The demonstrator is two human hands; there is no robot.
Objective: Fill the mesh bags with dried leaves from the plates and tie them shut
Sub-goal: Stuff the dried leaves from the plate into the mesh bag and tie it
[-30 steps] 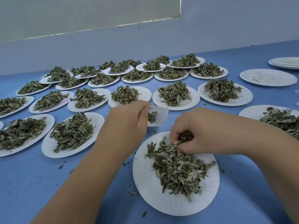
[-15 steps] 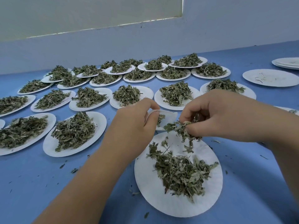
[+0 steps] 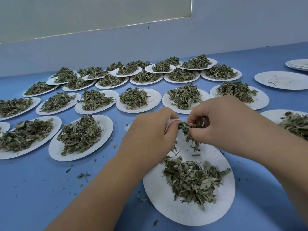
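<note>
Pinching the rim of a small white mesh bag [image 3: 171,121], the left hand [image 3: 150,132] holds it just above the near plate [image 3: 160,197] on the blue surface [image 3: 41,189]. The right hand [image 3: 221,125], its grip tight, pinches a clump of dried leaves [image 3: 185,129] at the bag's mouth; more lie heaped below.
</note>
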